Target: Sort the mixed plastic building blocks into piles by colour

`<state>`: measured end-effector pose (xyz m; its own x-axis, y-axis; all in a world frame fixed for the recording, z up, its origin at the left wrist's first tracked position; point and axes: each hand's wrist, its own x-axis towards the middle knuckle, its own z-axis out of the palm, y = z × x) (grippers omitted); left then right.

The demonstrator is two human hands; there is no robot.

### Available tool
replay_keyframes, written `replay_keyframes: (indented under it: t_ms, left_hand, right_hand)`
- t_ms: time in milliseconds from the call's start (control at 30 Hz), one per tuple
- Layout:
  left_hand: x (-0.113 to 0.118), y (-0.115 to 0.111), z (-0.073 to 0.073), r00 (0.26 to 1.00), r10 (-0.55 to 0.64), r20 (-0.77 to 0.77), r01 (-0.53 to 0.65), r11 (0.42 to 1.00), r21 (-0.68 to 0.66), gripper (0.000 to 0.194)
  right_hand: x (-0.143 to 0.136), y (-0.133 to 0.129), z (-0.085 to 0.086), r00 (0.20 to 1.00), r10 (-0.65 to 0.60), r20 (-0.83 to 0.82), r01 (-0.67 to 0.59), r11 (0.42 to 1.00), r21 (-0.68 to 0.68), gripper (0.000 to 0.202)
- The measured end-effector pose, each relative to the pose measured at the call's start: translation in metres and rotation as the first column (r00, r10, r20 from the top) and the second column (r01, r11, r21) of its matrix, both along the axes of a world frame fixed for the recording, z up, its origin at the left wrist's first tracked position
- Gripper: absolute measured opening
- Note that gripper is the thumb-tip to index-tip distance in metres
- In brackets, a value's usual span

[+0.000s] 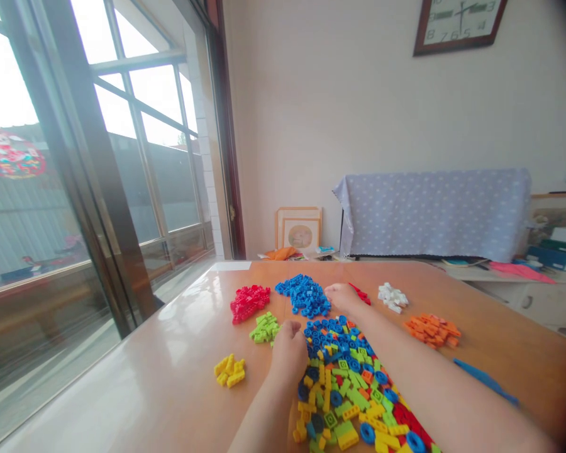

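Note:
My left hand (290,347) is at the right edge of a small pile of lime-green toy bricks (264,328), fingers curled together; whatever they may hold is hidden. Farther off, my right hand (343,296) reaches to the right side of a pile of blue bricks (304,294). Its fingers are bent inward, and their grip cannot be made out. Between my forearms spreads a large mixed heap of bricks (346,384) in blue, green, yellow, orange and red, with round blue wheel-like pieces among them. Some red bricks (361,294) show just behind my right hand.
On the wooden table (170,390) lie separate piles: pinkish-red bricks (249,303), yellow bricks (229,370), white bricks (392,297) and orange bricks (432,331). A long blue object (485,381) rests beside my right forearm. A cloth-covered object (434,214) stands beyond the table; glass doors are left.

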<state>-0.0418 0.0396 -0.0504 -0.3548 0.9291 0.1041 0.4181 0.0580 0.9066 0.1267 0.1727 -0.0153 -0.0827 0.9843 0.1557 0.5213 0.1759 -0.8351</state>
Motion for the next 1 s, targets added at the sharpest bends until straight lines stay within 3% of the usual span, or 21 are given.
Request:
replay_keyframes:
  t_ms: [233,400,600,833,1000]
  left_hand:
    - [0.006,-0.007,0.006,0.962,-0.107,-0.249,0.104,0.994,-0.027,0.021]
    - [0.008,-0.009,0.007,0.939,-0.133,-0.316,0.125,0.991,-0.047,0.021]
    - [0.008,-0.009,0.007,0.931,-0.139,-0.339,0.121,0.990,-0.072,0.023]
    - [0.006,-0.008,0.008,0.945,-0.145,-0.293,0.135,0.989,-0.054,0.023]
    - [0.005,-0.005,0.004,0.960,-0.146,-0.238,0.139,0.989,-0.048,0.023]
  right_hand:
    - [0.046,-0.010,-0.012,0.996,-0.078,0.054,0.080,0.996,-0.031,0.025]
    - [0.069,-0.016,-0.019,0.987,-0.085,0.134,0.093,0.994,-0.049,0.021]
    - [0.057,-0.011,-0.021,0.979,-0.032,0.203,0.046,0.997,-0.062,0.007]
    - [0.029,0.004,-0.021,0.969,-0.011,0.248,0.012,1.000,-0.001,0.020]
    - [0.028,-0.001,-0.027,0.924,-0.024,0.381,0.019,1.000,0.016,0.011]
